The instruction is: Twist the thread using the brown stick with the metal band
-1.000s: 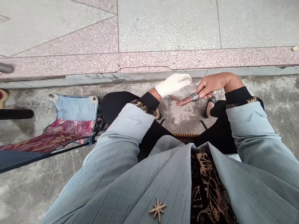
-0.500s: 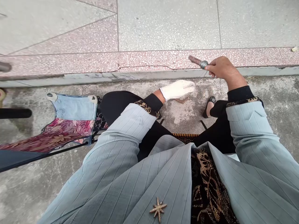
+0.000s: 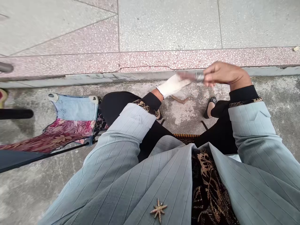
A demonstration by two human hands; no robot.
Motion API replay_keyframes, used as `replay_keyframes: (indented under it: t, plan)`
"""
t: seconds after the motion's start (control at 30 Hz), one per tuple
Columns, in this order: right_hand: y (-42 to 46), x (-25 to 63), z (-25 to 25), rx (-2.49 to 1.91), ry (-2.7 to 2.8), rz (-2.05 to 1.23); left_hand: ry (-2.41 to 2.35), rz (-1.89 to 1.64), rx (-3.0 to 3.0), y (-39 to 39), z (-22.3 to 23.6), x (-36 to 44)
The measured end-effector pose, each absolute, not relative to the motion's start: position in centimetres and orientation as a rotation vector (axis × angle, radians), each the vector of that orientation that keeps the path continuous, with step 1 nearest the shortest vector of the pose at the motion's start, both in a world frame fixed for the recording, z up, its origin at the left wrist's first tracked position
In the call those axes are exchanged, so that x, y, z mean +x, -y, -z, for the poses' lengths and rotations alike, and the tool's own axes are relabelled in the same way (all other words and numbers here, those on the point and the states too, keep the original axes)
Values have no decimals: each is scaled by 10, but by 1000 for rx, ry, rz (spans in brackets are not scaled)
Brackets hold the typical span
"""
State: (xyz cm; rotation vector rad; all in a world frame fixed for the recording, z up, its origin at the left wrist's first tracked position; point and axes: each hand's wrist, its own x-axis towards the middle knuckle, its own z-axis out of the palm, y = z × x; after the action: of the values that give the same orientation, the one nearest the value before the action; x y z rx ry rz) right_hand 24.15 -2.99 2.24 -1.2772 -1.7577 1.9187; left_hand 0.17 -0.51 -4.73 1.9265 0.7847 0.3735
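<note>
We hold both arms out in front of a low speckled stone step [image 3: 150, 59], which has a pink border and a grey front face. Our bare right hand [image 3: 221, 74] is just over the edge of the step, its thumb and fingers clamped on the end of a blurred reddish-brown rod [image 3: 187, 76] where shiny silver wire [image 3: 199, 77] is wound round it. The rod lies nearly level, in front of the step's grey face, and points toward our left hand [image 3: 174, 86], which wears a white knitted glove. The rod's far tip overlaps the glove in our view, and we cannot tell whether the two touch. Nor can we tell whether the gloved fingers are closed on anything. Our hands are apart, with the rod spanning the space between them. On the near side of the step, a thin, bent brown stick [image 3: 180, 99] shows just below the glove, against the mottled grey concrete ground [image 3: 182, 114]. Farther left on this side of the step stands a folding seat of light-blue and red floral cloth [image 3: 75, 107] on a dark frame. A small pale piece [image 3: 296, 48] lies on the step's pink border, at the far right.
</note>
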Motion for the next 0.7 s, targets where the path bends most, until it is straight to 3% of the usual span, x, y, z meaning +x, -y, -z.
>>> replay_keyframes:
  t: [0.1, 0.17, 0.57, 0.7]
  plan:
    - [29, 250, -23, -1337, 1303, -1387, -748, -308, 1927, 11, 50, 4]
    - [27, 253, -20, -1463, 1207, -1258, -692, -272, 1958, 14, 51, 6]
    - [5, 260, 14, -2199, 1912, -1076, -539, -218, 2113, 19, 44, 7]
    - [8, 257, 19, -2240, 2246, -1255, -665, -325, 2057, 15, 45, 4]
